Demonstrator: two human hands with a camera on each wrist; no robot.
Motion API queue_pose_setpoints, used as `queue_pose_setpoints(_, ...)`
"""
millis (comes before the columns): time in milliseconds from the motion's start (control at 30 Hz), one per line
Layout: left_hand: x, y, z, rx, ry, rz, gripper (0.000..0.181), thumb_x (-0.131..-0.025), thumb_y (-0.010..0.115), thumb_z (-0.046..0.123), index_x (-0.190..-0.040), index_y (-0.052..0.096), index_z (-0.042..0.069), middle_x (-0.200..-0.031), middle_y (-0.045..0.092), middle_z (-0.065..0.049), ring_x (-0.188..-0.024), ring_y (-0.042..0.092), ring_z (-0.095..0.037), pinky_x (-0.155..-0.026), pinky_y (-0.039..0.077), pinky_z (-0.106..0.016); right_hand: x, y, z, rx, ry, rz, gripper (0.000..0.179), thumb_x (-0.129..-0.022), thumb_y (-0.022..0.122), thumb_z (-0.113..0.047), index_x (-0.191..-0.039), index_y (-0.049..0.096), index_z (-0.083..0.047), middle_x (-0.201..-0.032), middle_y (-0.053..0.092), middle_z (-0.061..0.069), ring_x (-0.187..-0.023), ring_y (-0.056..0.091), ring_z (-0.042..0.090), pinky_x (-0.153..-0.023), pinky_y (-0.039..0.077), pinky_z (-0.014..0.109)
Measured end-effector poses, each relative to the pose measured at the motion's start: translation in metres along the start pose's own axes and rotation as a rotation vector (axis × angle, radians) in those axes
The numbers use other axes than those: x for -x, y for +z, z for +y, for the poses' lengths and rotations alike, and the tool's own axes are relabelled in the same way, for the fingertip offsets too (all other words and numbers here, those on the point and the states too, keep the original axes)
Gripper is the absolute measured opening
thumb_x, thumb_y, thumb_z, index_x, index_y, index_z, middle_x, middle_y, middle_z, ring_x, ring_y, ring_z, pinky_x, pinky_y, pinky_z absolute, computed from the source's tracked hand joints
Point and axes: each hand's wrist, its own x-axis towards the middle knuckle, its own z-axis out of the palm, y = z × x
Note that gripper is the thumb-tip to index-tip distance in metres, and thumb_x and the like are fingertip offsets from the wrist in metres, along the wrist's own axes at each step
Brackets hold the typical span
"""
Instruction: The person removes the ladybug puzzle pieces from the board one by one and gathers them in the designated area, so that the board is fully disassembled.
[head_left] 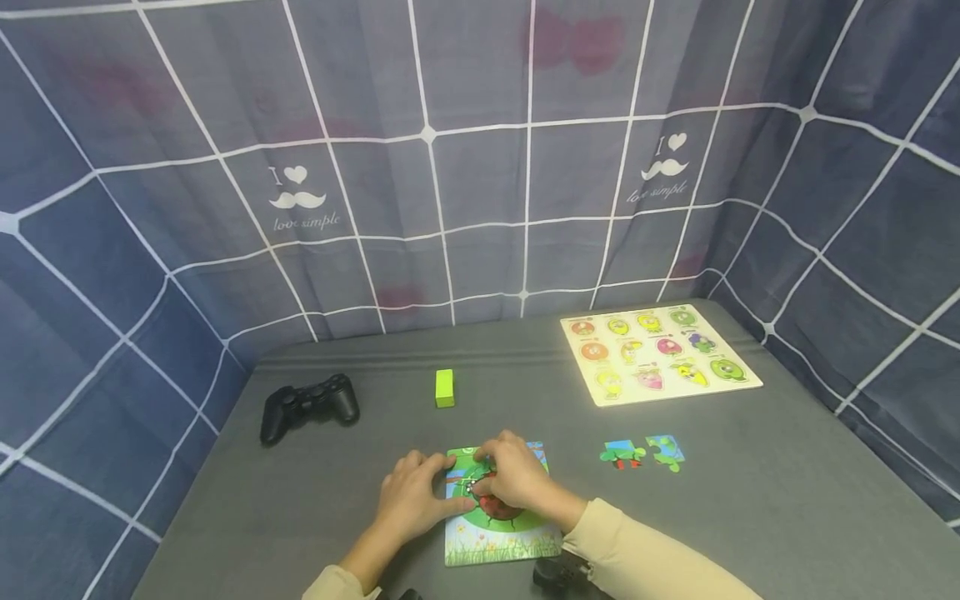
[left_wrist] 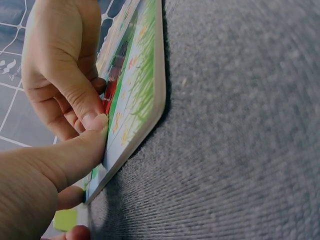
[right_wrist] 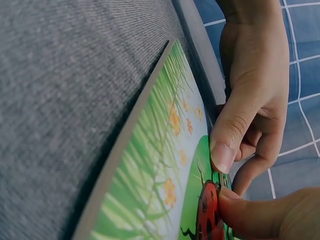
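A ladybug jigsaw puzzle lies flat on the grey table before me, grass and flowers along its near edge. My left hand spans its left side with fingers spread, the thumb resting on the picture and a fingertip at the upper left corner. From the right, my right hand reaches over the picture, thumb and forefinger curled at the ladybug's head end. There they pinch a puzzle piece with red ladybug print, partly hidden by the fingers. In the left wrist view both thumb tips meet beside the red print.
Two loose puzzle pieces lie right of the puzzle. Beyond them is a fruit-picture board. A lime-green block stands behind the puzzle, a black game controller at the left. A checked curtain encloses the table's back and sides.
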Motion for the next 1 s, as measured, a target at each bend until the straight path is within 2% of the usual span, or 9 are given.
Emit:
queue_pose_setpoints(333, -0.0001, 0.0032, -0.0036, -0.017, 0.001, 0.005, 0.075, -0.065, 0.079, 0.064, -0.125, 0.065, 0.021, -0.106, 0.058, -0.003, -0.091, 0.047, -0.016, -0.073, 0.038, -0.036, 0.0032, 0.0019, 0.002, 0.11, -0.055, 0.005, 0.044, -0.078, 0.083, -0.026, -0.112, 0.07, -0.002, -0.096, 0.063, 0.007, -0.082, 0.052, 0.013, -0.07, 0.046, 0.024)
queue_pose_setpoints(667, 0.0015, 0.003, -0.0057, -0.017, 0.003, 0.018, 0.073, -0.065, 0.079, 0.065, -0.123, 0.066, 0.022, -0.104, 0.058, -0.002, -0.089, 0.046, -0.015, -0.072, 0.037, -0.036, 0.0043, 0.0031, 0.0046, 0.115, -0.096, -0.043, 0.044, -0.08, 0.081, -0.03, -0.114, 0.069, -0.004, -0.1, 0.06, 0.006, -0.083, 0.048, 0.011, -0.065, 0.039, 0.019)
queue_pose_setpoints(767, 0.0008, 0.0023, -0.0054, -0.015, 0.01, 0.014, 0.073, -0.066, 0.078, 0.065, -0.124, 0.066, 0.022, -0.104, 0.058, -0.002, -0.089, 0.046, -0.015, -0.072, 0.037, -0.036, 0.0046, 0.0034, 0.007, 0.103, -0.081, -0.042, 0.046, -0.08, 0.081, -0.03, -0.116, 0.068, -0.004, -0.102, 0.059, 0.006, -0.085, 0.048, 0.012, -0.065, 0.039, 0.019)
queue_pose_setpoints(1000, -0.0011, 0.0016, -0.0043, -0.006, 0.014, 0.008, 0.073, -0.066, 0.079, 0.064, -0.124, 0.066, 0.022, -0.106, 0.058, -0.002, -0.089, 0.046, -0.015, -0.072, 0.036, -0.034, 0.0054, 0.002, 0.0074, 0.15, -0.075, -0.005, 0.047, -0.078, 0.082, -0.031, -0.115, 0.072, -0.004, -0.092, 0.058, 0.004, -0.079, 0.045, 0.012, -0.06, 0.038, 0.019)
